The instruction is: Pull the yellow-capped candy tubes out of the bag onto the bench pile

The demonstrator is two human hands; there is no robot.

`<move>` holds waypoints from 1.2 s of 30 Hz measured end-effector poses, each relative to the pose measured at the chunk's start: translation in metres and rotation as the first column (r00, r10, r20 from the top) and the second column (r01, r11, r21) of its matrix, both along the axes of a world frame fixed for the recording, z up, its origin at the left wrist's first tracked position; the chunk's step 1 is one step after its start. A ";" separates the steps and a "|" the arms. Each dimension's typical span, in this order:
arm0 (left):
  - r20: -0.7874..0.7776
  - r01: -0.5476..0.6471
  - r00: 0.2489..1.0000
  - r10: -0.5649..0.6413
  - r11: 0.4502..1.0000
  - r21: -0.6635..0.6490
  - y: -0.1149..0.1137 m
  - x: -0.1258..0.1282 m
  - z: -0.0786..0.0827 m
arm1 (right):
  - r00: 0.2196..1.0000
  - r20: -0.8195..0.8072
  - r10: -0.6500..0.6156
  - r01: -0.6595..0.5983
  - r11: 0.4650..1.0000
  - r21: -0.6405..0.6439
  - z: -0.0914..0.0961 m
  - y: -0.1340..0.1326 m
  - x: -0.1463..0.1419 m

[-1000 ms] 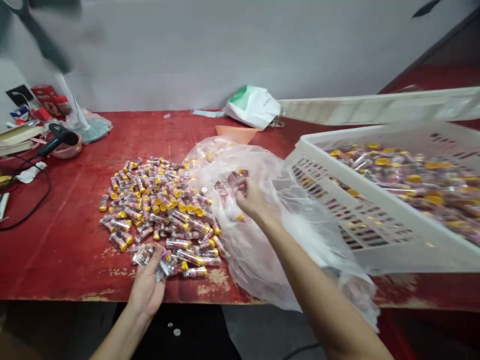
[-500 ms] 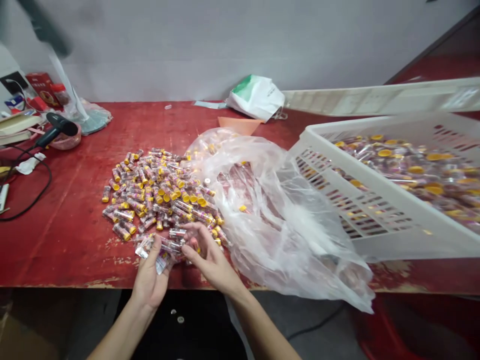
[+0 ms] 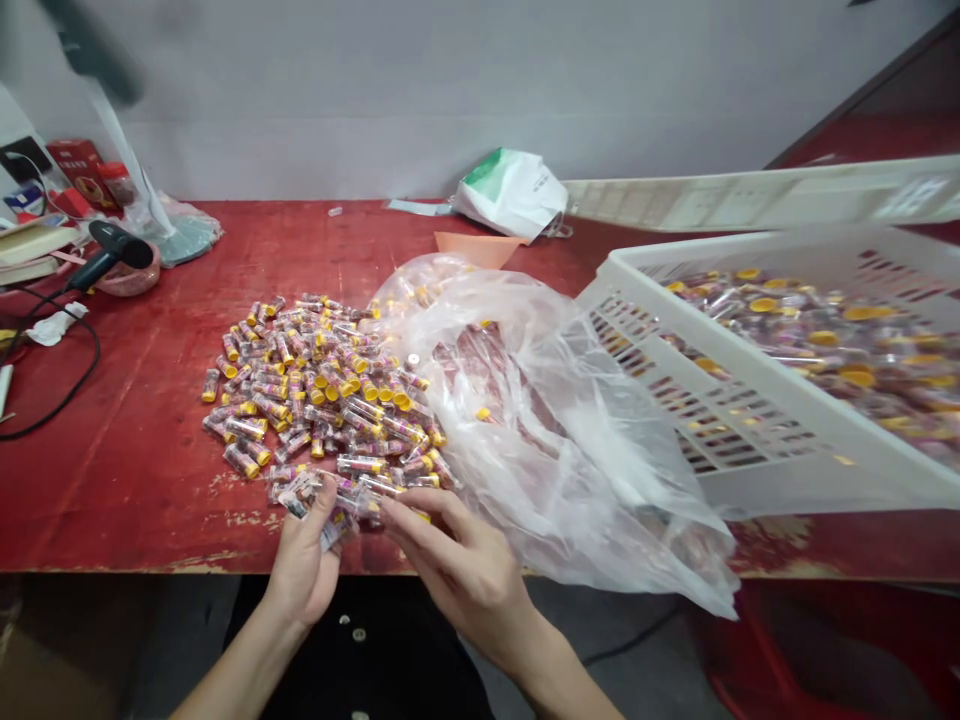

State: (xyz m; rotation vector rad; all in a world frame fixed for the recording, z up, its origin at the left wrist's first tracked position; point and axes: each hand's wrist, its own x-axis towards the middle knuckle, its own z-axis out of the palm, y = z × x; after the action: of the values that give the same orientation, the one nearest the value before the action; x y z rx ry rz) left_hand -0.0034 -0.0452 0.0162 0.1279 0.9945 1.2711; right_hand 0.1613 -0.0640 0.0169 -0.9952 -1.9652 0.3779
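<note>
My left hand point(image 3: 304, 565) is closed around small shiny printed pieces point(image 3: 301, 494), thumb on top; whether they are labels or packets I cannot tell. A small clear tube point(image 3: 361, 503) extends from that hand to the fingertips of my right hand point(image 3: 476, 575), which pinch its right end. Both hands are at the front edge of a heap of yellow-capped clear tubes point(image 3: 322, 375) with purplish printing. Part of the tube is hidden by the fingers.
A crumpled clear plastic bag point(image 3: 540, 440) lies right of the heap. Beyond it stands a white slotted crate point(image 3: 720, 430) full of similar tubes. A black scanner point(image 3: 112, 255) with a cable, a pink bowl point(image 3: 142, 275) and a lamp base point(image 3: 184, 240) are at left on the red table point(image 3: 112, 430).
My right hand has turned over so its back faces up, and its fingers have closed at the tube's end. My left hand has barely moved, still holding the printed pieces.
</note>
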 end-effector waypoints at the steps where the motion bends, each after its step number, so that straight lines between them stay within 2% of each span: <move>1: -0.022 0.012 1.000 -0.012 1.000 0.012 -0.001 0.000 0.000 | 1.000 -0.016 0.002 -0.003 1.000 -0.025 0.003 -0.002 0.002; 3: -0.050 0.020 0.999 -0.019 1.000 0.020 -0.004 0.001 0.001 | 0.997 -0.060 0.050 -0.058 0.990 -0.131 0.009 -0.006 0.005; 6: -0.075 0.029 0.997 -0.026 0.999 0.045 -0.006 0.000 0.001 | 0.980 -0.128 0.152 -0.182 0.946 -0.268 0.011 -0.011 0.006; 7: -0.085 0.042 0.996 -0.037 0.997 0.059 -0.007 0.000 0.001 | 0.973 -0.170 0.156 -0.199 0.939 -0.279 0.009 -0.012 0.006; 11: -0.107 0.165 0.982 -0.153 0.980 0.115 -0.010 0.002 -0.003 | 0.938 -0.343 0.042 -0.157 0.937 -0.313 -0.003 -0.011 0.000; 15: -0.110 0.229 0.970 -0.215 0.965 0.127 -0.014 0.002 -0.007 | 0.928 -0.357 0.105 -0.225 0.922 -0.315 -0.007 -0.004 -0.008; 17: -0.117 0.224 0.970 -0.211 0.968 0.112 -0.015 0.000 -0.008 | 0.914 -0.398 0.078 -0.206 0.934 -0.290 -0.007 -0.002 -0.014; 20: -0.110 0.192 0.977 -0.182 0.977 0.088 -0.014 -0.004 -0.009 | 0.890 -0.457 0.010 -0.141 0.957 -0.253 -0.009 -0.001 -0.025; 23: -0.100 0.151 0.984 -0.144 0.987 0.060 -0.011 -0.012 -0.013 | 0.879 -0.478 -0.007 -0.128 0.960 -0.250 -0.013 0.004 -0.038; 27: -0.095 0.082 0.993 -0.075 0.995 0.063 -0.003 -0.028 -0.022 | 0.856 -0.517 -0.019 -0.166 0.936 -0.309 -0.023 0.020 -0.055; 32: -0.123 -0.094 0.987 0.102 0.993 0.070 0.005 -0.050 -0.031 | 0.842 -0.538 0.025 -0.250 0.903 -0.349 -0.039 0.041 -0.080; 36: -0.095 -0.136 0.986 0.139 0.990 0.041 0.007 -0.059 -0.032 | 0.834 -0.549 0.058 -0.285 0.897 -0.339 -0.043 0.047 -0.093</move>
State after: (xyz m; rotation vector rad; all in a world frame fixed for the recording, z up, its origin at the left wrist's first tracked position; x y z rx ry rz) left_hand -0.0629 -0.0383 -0.0156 0.1511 1.0810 1.4193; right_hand 0.0681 -0.0167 -0.0259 -0.8394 -1.4920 1.0890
